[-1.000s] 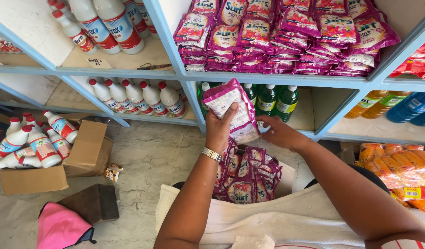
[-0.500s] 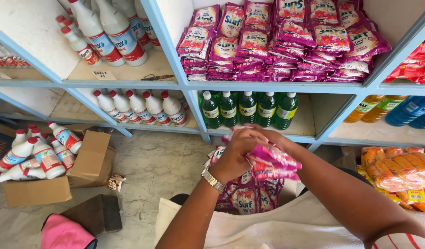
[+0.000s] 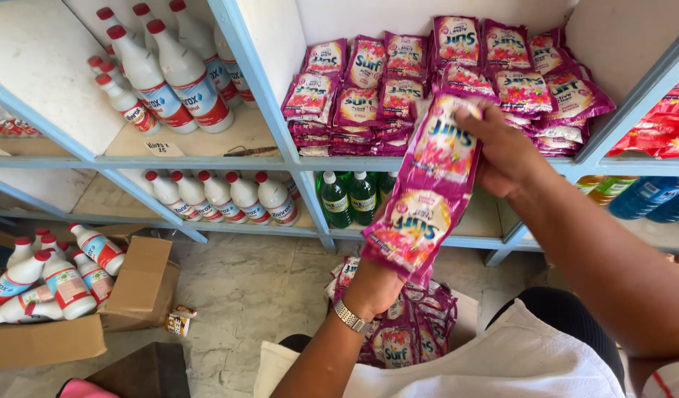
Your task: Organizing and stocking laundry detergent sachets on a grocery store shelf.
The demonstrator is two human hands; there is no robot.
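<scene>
A strip of joined pink sachets stretches between my hands in front of the shelves. My right hand grips its upper end, close to the stacked pink sachets on the upper shelf. Gripping the lower end from behind is my left hand, with a metal watch on its wrist. More pink sachets lie heaped in a white bag below my arms.
White bottles with red caps stand on the upper left shelf and a row of them below. Green bottles stand behind the strip. An open cardboard box of bottles sits on the tiled floor at left. Red packets fill the right shelf.
My hands were bunched together low over the bag. Now they have drawn apart, the right hand lifting the strip's top end up toward the upper shelf.
</scene>
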